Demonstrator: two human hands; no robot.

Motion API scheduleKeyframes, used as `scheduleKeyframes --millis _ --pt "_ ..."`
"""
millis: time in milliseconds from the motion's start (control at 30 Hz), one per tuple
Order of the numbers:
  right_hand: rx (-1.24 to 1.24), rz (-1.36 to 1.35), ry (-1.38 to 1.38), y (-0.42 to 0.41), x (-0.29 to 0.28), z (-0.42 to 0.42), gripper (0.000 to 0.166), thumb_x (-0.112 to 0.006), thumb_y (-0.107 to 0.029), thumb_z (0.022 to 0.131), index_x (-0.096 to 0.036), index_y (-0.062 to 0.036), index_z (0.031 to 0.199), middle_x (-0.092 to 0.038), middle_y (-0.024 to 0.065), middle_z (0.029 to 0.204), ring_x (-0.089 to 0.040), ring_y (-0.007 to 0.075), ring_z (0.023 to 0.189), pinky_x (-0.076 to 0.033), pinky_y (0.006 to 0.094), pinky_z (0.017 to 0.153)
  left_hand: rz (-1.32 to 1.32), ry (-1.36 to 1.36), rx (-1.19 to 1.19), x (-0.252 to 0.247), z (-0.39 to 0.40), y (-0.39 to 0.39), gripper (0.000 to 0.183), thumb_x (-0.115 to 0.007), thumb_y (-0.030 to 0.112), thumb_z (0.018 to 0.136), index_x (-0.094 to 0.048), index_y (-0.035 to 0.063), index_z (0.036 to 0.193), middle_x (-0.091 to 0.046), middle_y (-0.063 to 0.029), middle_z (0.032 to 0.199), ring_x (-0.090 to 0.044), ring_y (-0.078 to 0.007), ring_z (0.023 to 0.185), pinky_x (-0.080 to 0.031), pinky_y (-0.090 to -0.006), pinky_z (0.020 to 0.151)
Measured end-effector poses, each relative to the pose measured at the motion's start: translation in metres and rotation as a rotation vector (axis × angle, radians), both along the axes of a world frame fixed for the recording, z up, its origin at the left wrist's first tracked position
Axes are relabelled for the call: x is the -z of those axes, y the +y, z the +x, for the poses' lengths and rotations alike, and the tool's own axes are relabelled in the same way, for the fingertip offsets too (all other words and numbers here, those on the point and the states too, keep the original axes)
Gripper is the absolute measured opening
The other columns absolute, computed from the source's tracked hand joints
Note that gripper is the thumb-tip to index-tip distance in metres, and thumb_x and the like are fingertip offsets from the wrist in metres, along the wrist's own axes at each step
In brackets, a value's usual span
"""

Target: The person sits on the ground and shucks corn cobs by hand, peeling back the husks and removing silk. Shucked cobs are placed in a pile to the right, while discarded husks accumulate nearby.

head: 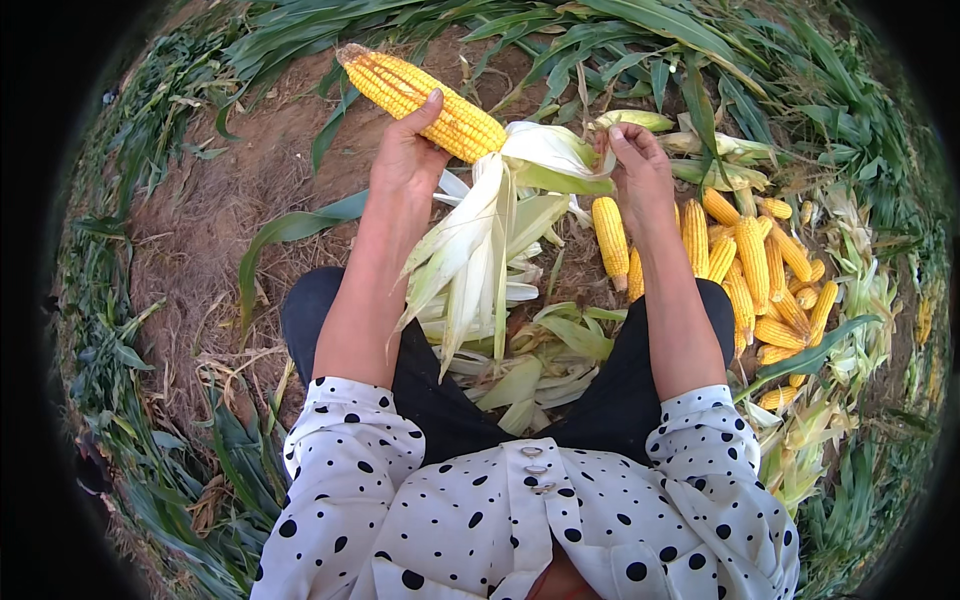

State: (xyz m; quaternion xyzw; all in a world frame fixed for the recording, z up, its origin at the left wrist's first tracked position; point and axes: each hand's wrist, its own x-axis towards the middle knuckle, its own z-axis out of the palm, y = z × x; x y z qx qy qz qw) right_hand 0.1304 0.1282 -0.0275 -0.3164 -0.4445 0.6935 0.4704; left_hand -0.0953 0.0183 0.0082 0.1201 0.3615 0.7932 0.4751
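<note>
My left hand [411,150] grips a large yellow ear of corn [427,101] near its middle, its tip pointing up and to the left. The kernels are bare, and peeled-back pale husk leaves [480,247] hang from the base of the ear. My right hand [637,161] pinches the end of a husk strip [559,150] that stretches right from that base. Just beyond my right hand lies a green, still husked ear [634,120]. Below it a bare ear of corn [610,236] rests on the soil.
A heap of husked corn ears [754,262] lies at the right, beside loose husks [862,277]. More husks [525,382] lie on the ground between my legs. Green corn stalks and leaves [660,30] ring the bare soil [195,225]. Several husked-over ears [720,174] lie above the heap.
</note>
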Motion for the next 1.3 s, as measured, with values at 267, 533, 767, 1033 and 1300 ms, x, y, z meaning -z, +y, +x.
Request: scheduleKeyframes --millis 267,533,767,1033,1300 --pt "-0.015 0.094 -0.089 -0.011 -0.019 0.006 0.023 -0.059 -0.024 0.090 -0.061 -0.0036 0.080 -0.060 0.0037 0.068 -0.053 0.0096 0.053 -0.043 0.0235 0.050 0.101 -0.285 -0.025 0.010 -0.014 -0.001 0.040 -0.067 0.011 0.082 -0.046 0.0037 0.115 -0.054 -0.0115 0.108 -0.052 -0.0284 0.105 -0.039 -0.0488 0.098" --pt "-0.606 -0.056 -0.332 -0.039 -0.016 -0.013 0.034 -0.050 -0.032 0.094 -0.062 -0.0002 0.094 -0.064 0.0064 0.079 -0.060 0.0112 0.066 -0.050 0.0246 0.056 0.244 -0.064 -0.150 -0.013 0.009 -0.003 0.043 -0.066 0.007 0.082 -0.045 0.0028 0.120 -0.054 -0.0102 0.112 -0.051 -0.0257 0.110 -0.037 -0.0453 0.102" --pt "-0.514 -0.164 0.234 -0.043 -0.007 -0.022 0.040 -0.059 -0.031 0.090 -0.051 -0.0020 0.117 -0.057 0.0090 0.113 -0.054 0.0167 0.105 -0.043 0.0338 0.091 0.279 -0.013 -0.027 -0.011 0.030 -0.002 0.046 -0.067 0.005 0.082 -0.044 0.0065 0.122 -0.053 -0.0087 0.114 -0.051 -0.0242 0.109 -0.037 -0.0457 0.102" --pt "-0.017 -0.368 0.370 -0.023 -0.018 -0.012 0.022 -0.058 -0.021 0.092 -0.054 -0.0044 0.105 -0.058 0.0065 0.099 -0.056 0.0160 0.091 -0.047 0.0304 0.084 0.259 0.200 0.702 -0.016 0.059 -0.013 0.072 -0.068 0.002 0.077 -0.031 0.0013 0.139 -0.039 -0.0172 0.139 -0.038 -0.0296 0.130 -0.031 -0.0470 0.108" --pt "-0.091 0.145 -0.108 -0.010 -0.031 0.005 0.051 -0.070 -0.029 0.082 -0.050 -0.0011 0.119 -0.061 0.0061 0.096 -0.060 0.0139 0.085 -0.048 0.0247 0.074 0.013 0.263 0.829 -0.017 0.089 -0.011 0.088 -0.070 0.029 0.077 -0.021 -0.0050 0.141 -0.032 -0.0189 0.143 -0.034 -0.0271 0.131 -0.031 -0.0364 0.106"
